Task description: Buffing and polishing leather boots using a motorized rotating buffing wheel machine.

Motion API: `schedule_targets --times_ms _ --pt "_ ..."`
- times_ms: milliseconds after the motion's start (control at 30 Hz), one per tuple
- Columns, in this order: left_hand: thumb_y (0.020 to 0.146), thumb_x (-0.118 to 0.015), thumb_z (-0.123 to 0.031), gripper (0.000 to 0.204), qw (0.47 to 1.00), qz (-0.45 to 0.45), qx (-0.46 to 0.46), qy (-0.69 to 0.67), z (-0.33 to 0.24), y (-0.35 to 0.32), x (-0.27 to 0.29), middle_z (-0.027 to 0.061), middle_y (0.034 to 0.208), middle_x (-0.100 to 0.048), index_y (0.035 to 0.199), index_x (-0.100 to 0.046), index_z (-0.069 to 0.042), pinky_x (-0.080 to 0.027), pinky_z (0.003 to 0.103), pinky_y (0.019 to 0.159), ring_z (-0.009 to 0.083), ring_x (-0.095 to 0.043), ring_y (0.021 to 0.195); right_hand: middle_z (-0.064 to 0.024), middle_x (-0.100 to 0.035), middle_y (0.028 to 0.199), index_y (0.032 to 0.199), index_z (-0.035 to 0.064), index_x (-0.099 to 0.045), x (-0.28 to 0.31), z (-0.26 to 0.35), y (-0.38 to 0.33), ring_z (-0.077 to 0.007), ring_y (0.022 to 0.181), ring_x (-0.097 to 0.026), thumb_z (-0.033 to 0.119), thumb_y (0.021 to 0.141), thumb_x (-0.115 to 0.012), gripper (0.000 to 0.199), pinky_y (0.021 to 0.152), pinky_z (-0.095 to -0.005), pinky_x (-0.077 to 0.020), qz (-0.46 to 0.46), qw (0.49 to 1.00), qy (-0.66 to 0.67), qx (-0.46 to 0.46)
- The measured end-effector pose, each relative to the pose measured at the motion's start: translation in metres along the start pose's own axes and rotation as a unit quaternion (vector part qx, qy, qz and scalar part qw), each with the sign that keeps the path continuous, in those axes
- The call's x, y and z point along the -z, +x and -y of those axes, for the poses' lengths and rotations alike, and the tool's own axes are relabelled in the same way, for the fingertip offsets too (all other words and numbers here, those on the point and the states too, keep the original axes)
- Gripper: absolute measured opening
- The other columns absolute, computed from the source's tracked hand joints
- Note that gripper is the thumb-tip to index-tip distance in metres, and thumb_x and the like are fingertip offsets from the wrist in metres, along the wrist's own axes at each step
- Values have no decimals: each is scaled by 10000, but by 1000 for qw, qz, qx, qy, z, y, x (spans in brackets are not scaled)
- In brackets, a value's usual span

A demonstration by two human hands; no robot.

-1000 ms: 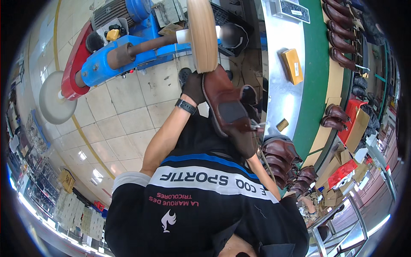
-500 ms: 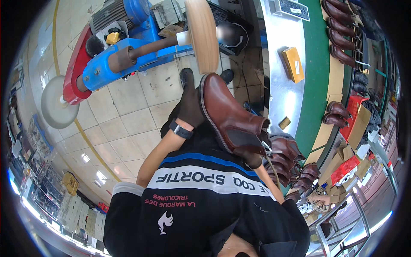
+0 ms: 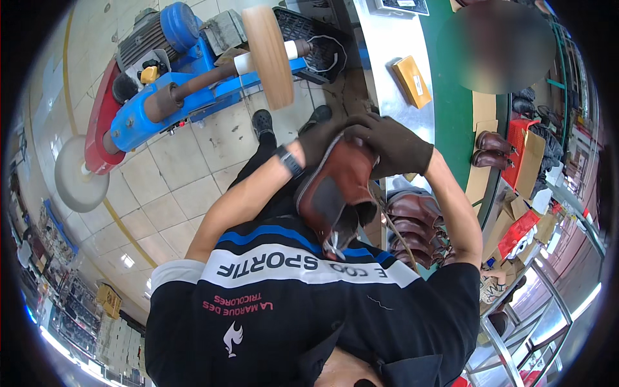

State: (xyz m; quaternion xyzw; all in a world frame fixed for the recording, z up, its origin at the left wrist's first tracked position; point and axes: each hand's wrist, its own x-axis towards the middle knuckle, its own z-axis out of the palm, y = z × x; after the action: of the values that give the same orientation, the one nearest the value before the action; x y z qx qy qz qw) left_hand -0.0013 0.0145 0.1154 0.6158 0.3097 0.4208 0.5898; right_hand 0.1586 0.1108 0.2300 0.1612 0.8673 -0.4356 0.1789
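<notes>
A reddish-brown leather ankle boot [image 3: 348,161] with dark elastic side panels is held close in front of my chest, its toe end away from me and its opening toward me. My left hand [image 3: 317,143], in a dark glove, grips the boot along the sole side near the toe. Across the toe and upper lies my right hand [image 3: 394,143], also gloved, its fingers curled over the leather. Much of the toe is hidden under both gloves. Beyond the boot, apart from it, is the blurred tan buffing wheel [image 3: 269,61] on its shaft.
A blue motor-driven polishing machine [image 3: 151,100] stands front left, with a pale disc [image 3: 80,173] at its other end. To the right, a metal counter [image 3: 380,39] carries a yellow box [image 3: 411,80]. Several brown boots [image 3: 412,219] sit by my right arm. A black crate [image 3: 322,55] lies behind the wheel.
The boot has come away from the wheel toward me and turned. My right hand has moved from the boot's opening up to its toe end.
</notes>
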Motion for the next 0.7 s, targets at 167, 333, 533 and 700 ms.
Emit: schedule_targets --times_ms 167,333,533,700 --pt "905 -461 -108 399 963 -28 199 -179 -41 -31 4 160 1266 -481 1291 -413 -20 -398 321 974 250 -505 1133 -156 -568 1038 1144 92 -494 -2 -22 -9 -327 947 -573 258 491 -816 747 811 -400 -474 2 996 93 -4" --pt "932 -466 -194 436 995 -45 83 -32 -51 -77 19 128 1284 -475 1335 -383 -50 -343 297 1006 213 -460 1171 -149 -612 1017 1113 42 -543 2 -31 -24 -264 932 -600 271 480 -826 730 856 -353 -463 8 980 164 -116" --pt "735 -695 -76 551 962 -171 177 -116 -72 -89 8 83 1156 -569 1235 -473 -8 -427 275 896 165 -541 1021 -102 -604 1067 1175 20 -524 -15 -42 -38 -224 999 -575 309 545 -802 747 907 -336 -431 -48 912 344 -218" --pt "660 -768 -58 591 911 -333 162 -180 -74 -69 -1 83 1116 -590 1190 -508 -25 -464 316 876 166 -557 997 -113 -506 1211 1284 11 -396 -55 -25 -44 -232 1114 -500 369 597 -786 867 962 -382 -408 -344 664 658 -87"
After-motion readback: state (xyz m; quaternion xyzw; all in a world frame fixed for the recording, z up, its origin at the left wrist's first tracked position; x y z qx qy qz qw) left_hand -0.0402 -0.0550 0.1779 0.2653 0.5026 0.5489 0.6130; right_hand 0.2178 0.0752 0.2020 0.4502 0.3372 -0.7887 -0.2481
